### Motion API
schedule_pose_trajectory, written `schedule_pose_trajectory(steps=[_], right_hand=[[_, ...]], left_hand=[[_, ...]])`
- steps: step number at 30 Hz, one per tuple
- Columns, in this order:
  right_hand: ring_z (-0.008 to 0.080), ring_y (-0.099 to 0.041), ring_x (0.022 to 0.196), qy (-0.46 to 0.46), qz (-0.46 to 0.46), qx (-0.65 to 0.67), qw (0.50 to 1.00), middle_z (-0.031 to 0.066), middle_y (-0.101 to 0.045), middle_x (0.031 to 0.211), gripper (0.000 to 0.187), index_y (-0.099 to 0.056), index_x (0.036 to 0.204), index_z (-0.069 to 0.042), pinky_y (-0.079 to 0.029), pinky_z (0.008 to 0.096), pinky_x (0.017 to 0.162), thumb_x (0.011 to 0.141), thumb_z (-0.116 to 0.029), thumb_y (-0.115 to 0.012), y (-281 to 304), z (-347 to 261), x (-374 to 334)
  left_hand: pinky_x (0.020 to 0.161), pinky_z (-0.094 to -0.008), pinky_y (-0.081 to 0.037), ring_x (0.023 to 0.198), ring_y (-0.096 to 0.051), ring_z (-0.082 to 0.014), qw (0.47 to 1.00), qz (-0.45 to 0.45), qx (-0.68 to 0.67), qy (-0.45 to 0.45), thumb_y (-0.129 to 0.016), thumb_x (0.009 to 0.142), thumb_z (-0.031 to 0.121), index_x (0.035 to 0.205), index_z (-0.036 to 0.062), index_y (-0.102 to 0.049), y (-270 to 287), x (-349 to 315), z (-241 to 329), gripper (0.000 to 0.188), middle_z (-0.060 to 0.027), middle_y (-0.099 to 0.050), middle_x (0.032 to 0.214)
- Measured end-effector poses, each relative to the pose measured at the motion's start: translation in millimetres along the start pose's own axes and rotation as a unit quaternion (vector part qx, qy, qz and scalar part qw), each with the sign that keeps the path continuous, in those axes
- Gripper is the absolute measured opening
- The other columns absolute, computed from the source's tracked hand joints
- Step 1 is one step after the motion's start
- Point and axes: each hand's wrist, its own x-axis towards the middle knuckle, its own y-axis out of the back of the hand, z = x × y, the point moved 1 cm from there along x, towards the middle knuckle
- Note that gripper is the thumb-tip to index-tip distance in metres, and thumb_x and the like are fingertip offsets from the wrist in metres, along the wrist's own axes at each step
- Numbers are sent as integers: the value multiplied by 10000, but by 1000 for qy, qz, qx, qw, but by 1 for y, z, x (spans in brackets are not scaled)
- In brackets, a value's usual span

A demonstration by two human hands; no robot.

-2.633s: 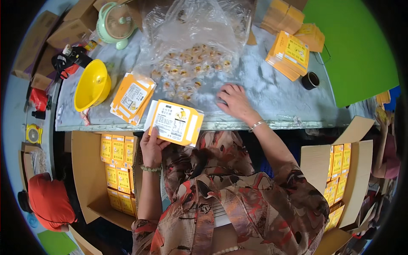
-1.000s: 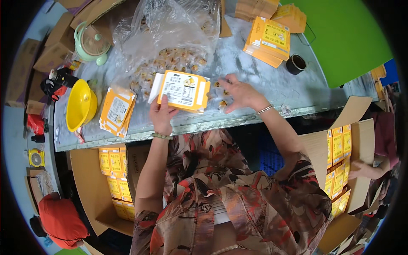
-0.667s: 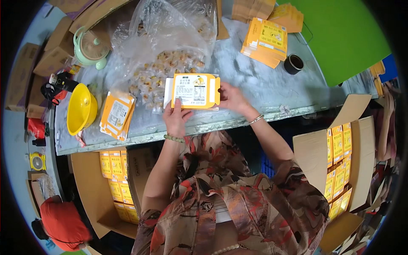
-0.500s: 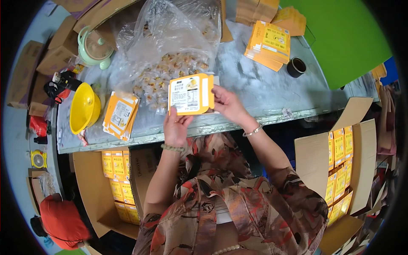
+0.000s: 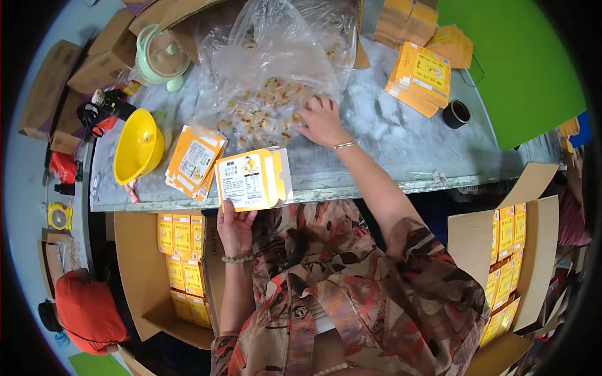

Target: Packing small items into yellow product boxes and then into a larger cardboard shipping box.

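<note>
The left hand (image 5: 235, 230) pinches a yellow carton (image 5: 246, 182) extending beyond its fingertips; the right hand (image 5: 324, 123), fingers half-spread, reaches wrapped pieces (image 5: 256, 119) leftward, any hold unclear. Light pinching should spare the carton.

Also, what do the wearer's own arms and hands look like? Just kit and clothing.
Left hand: no glove, bracelet of pale greenish beads at the wrist. Right hand: no glove, thin silver-coloured bangle. Sleeves: loose, patterned in tan, brown, red and black, leaving the forearms uncovered. No cables visible.
</note>
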Motion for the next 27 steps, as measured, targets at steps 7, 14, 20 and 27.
schedule_pose_trajectory(steps=[7,14,20,27], right_hand=[[250,-340,1048,78,-32,44,995,85,-422,1031,358,-511,942,-97,-303,364,855,608,-160,-624,30,50,-77],[224,-372,1065,41,-68,273,959,64,-408,1136,431,-488,1013,-76,-325,298,863,593,-35,-577,78,93,-99],[193,-446,944,-206,-66,331,918,65,-470,1016,422,-487,1022,-69,-351,289,822,617,-59,-607,85,123,-105],[271,-430,942,-33,-84,173,981,107,-447,1012,513,-520,999,-99,-360,315,828,517,-193,-670,64,88,-106]], left_hand=[[609,-276,-506,750,-572,-155,999,-6,26,25,-431,833,246,1018,36,-443,-5,12,-11,280,-84,-569,869],[597,-284,-510,713,-581,-160,999,-1,24,22,-450,826,228,988,26,-463,-10,21,-14,260,-95,-578,831],[598,-284,-517,700,-579,-152,1000,-7,11,19,-458,822,219,965,22,-477,-15,20,-9,245,-94,-578,820],[577,-280,-519,675,-576,-148,999,-16,19,38,-467,818,206,959,26,-479,-25,17,-16,228,-84,-571,810]])
